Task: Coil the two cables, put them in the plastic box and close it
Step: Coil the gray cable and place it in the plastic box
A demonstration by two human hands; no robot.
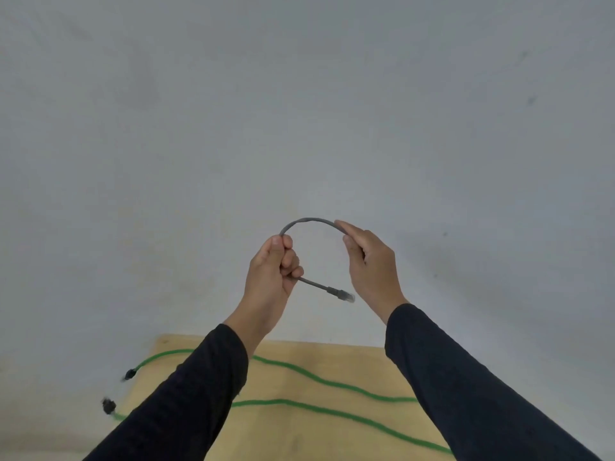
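— Up in front of the grey wall (pixel 299 94), what do I have?

— You hold the grey cable (pixel 311 220) raised between both hands. Your left hand (pixel 273 271) is clenched into a fist around it, thumb on top; the cable leaves the top of that fist, arches over and runs to your right hand (pixel 369 261).

— And my right hand?

— It pinches the far end of the arch between the thumb and the extended fingers. Past that pinch the cable is hidden behind your palm, so where it goes from there can't be made out.

— Where is the loose end?

— A short stretch sticks out from the bottom of your left fist, pointing down and to the right. It ends in a grey plug (pixel 341 293) with a clear tip, hanging free in the gap between your two hands and touching neither your right hand nor anything else.

— What about the other cable?

— The green cable (pixel 332 384) lies below, uncoiled, on the wooden table (pixel 332 357). It snakes across the top in two long wavy runs, partly hidden under your dark sleeves (pixel 466 377). Both of its black plugs (pixel 109 406) hang past the table's left edge, one above the other, slightly blurred.
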